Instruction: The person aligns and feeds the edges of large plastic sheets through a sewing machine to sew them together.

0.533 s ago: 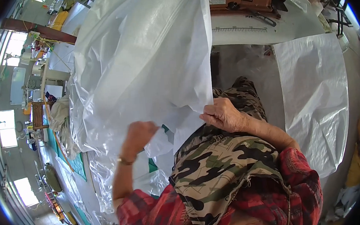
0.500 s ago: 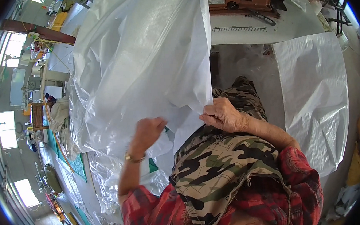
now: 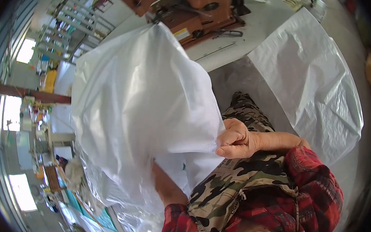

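A large translucent white plastic sheet (image 3: 140,93) spreads over the left and middle, its far corner reaching the brown sewing machine (image 3: 210,13). My right hand (image 3: 238,139) is closed on the sheet's near right edge, thumb and fingers pinched together above my lap. My left forearm (image 3: 167,183) goes up beneath the sheet. The left hand itself is covered, so its fingers do not show. Below lies camouflage cloth (image 3: 242,177) over my lap.
The machine stands on a pale table (image 3: 269,20) with a ruler scale along it. Another white plastic sheet (image 3: 308,75) hangs at the right. Crumpled clear plastic (image 3: 139,222) lies at lower left. A dark red beam (image 3: 31,93) and grey racks (image 3: 71,20) are farther left.
My left hand has gone under the sheet. The right hand keeps its hold and sits slightly lower. The sheet's far corner now shows at the machine, and the view has turned.
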{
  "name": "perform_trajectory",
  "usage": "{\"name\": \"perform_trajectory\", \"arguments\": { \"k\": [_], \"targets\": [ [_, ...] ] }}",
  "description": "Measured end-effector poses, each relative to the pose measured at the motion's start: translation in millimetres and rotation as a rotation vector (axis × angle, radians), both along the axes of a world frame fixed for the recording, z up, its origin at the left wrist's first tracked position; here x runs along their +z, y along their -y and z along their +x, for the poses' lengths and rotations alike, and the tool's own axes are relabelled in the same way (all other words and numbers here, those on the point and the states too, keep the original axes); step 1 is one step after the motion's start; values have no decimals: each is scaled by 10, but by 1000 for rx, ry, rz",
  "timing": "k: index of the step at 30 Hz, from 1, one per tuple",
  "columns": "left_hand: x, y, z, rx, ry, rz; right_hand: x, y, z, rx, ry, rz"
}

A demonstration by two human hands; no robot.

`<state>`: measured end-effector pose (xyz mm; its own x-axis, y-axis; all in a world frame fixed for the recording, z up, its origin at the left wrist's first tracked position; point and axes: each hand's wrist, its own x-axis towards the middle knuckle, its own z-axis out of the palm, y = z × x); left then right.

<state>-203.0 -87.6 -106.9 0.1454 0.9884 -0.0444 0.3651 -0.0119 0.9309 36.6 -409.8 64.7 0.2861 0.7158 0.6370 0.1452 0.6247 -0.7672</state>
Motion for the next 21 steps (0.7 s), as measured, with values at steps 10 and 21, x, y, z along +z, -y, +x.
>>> {"name": "perform_trajectory", "arguments": {
  "k": [10,21],
  "targets": [
    [1437,-1072,-836,100,-512,616,-1043,-30,45,-71,122,-362],
    [371,-899,-343,-723,-1157,1162,-935,-139,65,308,-27,-468]
  ]
}}
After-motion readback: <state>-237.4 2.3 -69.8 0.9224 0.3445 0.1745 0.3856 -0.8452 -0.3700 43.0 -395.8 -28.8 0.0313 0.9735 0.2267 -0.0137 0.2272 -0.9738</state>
